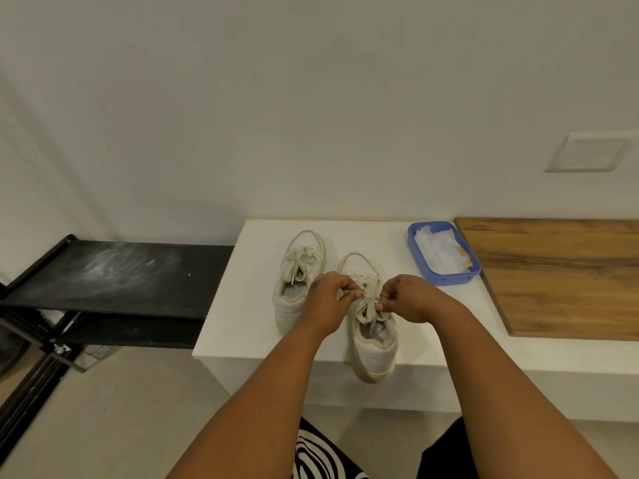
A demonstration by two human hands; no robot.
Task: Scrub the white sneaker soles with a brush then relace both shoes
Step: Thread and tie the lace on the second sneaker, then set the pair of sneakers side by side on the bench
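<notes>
A white ledge (242, 305) runs along the wall, with a black rack (114, 274) at its left end and a wood board (560, 271) lying on its right part. Between the board and the shoes sits a blue tray (420, 257) holding white wipes, one of them stained orange. No brush is in view.

Two white sneakers stand on the ledge, toes to the wall. The left shoe (294, 299) sits well on the ledge, laced, its bow loose. The right shoe (371, 344) is just beside it and nearer the person, its heel hanging out over the front edge.

Both hands work over the right shoe. The left hand (328, 299) has its fingers curled and pinches a lace (368, 311) near the upper eyelets; the right hand (404, 299) pinches the other strand between thumb and forefinger. Both grips are narrow, closed on lace only, not on the shoe.

The step looks like tying off the second shoe, so the task seems close to done.

The laces look flat, soft and limp; they should bend freely and hold only by friction, so they are best taken close to the knot, where slack is short. The shoe looks light, with a padded collar and a stiffer sole. With its heel overhanging, a hard pull toward the person could tip it off; to steady it, hold the heel or the sole's sides.
</notes>
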